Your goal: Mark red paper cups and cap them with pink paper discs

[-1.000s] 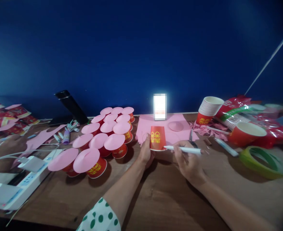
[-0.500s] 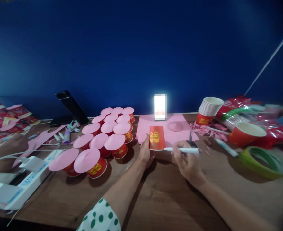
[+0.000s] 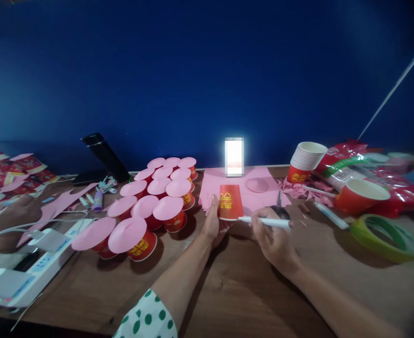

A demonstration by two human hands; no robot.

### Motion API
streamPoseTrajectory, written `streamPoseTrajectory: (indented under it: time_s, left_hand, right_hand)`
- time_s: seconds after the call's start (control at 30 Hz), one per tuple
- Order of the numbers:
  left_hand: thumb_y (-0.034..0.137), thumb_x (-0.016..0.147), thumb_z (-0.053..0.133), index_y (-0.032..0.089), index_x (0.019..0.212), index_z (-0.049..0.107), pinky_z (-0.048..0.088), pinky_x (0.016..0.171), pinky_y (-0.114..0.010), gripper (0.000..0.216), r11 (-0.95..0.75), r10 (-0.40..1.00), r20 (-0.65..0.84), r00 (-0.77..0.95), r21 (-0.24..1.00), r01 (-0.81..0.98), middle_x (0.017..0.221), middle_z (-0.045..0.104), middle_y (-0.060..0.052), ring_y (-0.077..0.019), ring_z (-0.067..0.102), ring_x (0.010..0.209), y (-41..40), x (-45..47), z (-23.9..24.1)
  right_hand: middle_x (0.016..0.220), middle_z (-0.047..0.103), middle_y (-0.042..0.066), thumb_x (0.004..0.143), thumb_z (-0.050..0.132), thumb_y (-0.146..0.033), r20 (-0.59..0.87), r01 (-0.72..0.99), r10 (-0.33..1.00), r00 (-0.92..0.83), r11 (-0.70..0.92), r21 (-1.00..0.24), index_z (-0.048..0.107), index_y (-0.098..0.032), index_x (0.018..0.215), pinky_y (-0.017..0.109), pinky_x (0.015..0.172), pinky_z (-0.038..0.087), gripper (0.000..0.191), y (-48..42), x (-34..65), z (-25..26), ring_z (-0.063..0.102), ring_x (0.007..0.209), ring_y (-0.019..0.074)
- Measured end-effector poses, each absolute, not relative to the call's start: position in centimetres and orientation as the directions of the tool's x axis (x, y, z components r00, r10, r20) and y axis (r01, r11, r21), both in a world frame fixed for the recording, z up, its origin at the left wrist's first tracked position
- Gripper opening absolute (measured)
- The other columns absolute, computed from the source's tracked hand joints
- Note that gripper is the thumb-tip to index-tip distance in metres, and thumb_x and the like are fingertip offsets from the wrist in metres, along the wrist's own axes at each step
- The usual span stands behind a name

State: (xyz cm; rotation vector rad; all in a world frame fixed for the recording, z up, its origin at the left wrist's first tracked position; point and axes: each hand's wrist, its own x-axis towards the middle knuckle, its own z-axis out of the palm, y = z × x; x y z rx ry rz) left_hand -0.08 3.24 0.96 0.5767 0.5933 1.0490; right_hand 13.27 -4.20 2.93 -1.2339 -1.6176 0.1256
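Nearest: one dark brown wooden bench (image 3: 221,305), bearing everything below; a white sleeve with green dots (image 3: 148,319) is covering part of the left forearm.

Near left: one white plastic power strip (image 3: 42,265), carrying white plug-in chargers.

Centre: two hands. The right hand (image 3: 270,237) is pinching one slim white marker (image 3: 272,221) between thumb and fingers. The left hand (image 3: 212,225) is cupping one red paper cup with yellow characters (image 3: 232,204), thumb along its side. The cup is sitting mid-bench, narrow base farther off and pale rim toward the wearer; the marker's tip is meeting that rim or lying just beside it; contact cannot be told.

Right: one yellow-green roll of tape (image 3: 362,237), lying flat, well apart from the hands.

Left of centre: a block of red paper cups, each wearing a pink paper cone; the nearest cone (image 3: 127,234) is leaning toward its neighbour. Farther left, another person's hand (image 3: 12,218) is resting, blurred.

Beyond: pink paper sheets (image 3: 210,185); a stack of white-and-red paper cups (image 3: 307,162); a dark blue wall (image 3: 207,84).

Risks, as judged: a loosening left thumb could be letting the cup roll, dragging the marker astray; pressing hard could be denting the thin paper; a leftward elbow swing could be toppling the coned cups.
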Motion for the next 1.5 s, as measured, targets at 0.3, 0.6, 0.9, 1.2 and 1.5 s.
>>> streamPoseTrajectory:
  time_s: [0.3,0.6,0.9,1.2,1.5]
  left_hand:
    - [0.050,0.077,0.062,0.015,0.097,0.065,0.052,0.061,-0.022,0.040,0.334,0.925,-0.125,0.358,0.718,-0.611,0.087,0.072,-0.006,-0.0179,0.068,0.077,3.11,-0.07,0.67]
    - [0.043,0.080,0.061,0.016,0.094,0.066,0.053,0.076,-0.028,0.030,0.314,0.925,-0.084,0.371,0.719,-0.620,0.087,0.071,-0.005,-0.0193,0.068,0.085,3.06,0.05,0.63]
    - [0.043,0.080,0.062,0.015,0.093,0.066,0.053,0.078,-0.030,0.031,0.319,0.921,-0.083,0.381,0.722,-0.614,0.084,0.071,-0.006,-0.0205,0.068,0.086,2.96,-0.01,0.59]
    - [0.037,0.079,0.064,0.015,0.095,0.066,0.052,0.082,-0.032,0.027,0.303,0.927,-0.059,0.370,0.698,-0.649,0.088,0.072,-0.005,-0.0204,0.068,0.086,2.92,0.13,0.65]
    - [0.033,0.081,0.063,0.015,0.095,0.065,0.052,0.083,-0.032,0.023,0.301,0.928,-0.045,0.371,0.677,-0.672,0.090,0.072,-0.005,-0.0203,0.067,0.089,2.95,0.24,0.67]
  right_hand:
    - [0.069,0.060,0.002,0.091,0.042,-0.021,0.700,0.666,0.714,0.036,0.505,-0.550,0.052,-0.019,0.079,0.024,0.058,0.047,0.016,-4.42,13.17,3.25,0.059,0.060,0.0131]
    - [0.071,0.060,0.003,0.091,0.043,-0.022,0.657,0.639,0.752,0.039,0.487,-0.595,0.052,-0.019,0.080,0.024,0.057,0.047,0.014,-4.39,13.21,2.99,0.061,0.066,0.0149]
    - [0.069,0.061,0.002,0.091,0.043,-0.021,0.692,0.670,0.721,0.031,0.499,-0.550,0.052,-0.019,0.081,0.024,0.058,0.047,0.013,-4.36,13.24,3.09,0.061,0.063,0.0140]
    - [0.070,0.060,0.003,0.091,0.041,-0.021,0.728,0.705,0.685,0.038,0.497,-0.505,0.052,-0.019,0.076,0.025,0.061,0.047,0.018,-4.25,13.34,3.47,0.058,0.062,0.0139]
    - [0.069,0.058,0.001,0.090,0.044,-0.021,0.726,0.691,0.685,0.063,0.495,-0.527,0.053,-0.019,0.077,0.024,0.062,0.046,0.016,-4.17,13.46,3.30,0.056,0.062,0.0134]
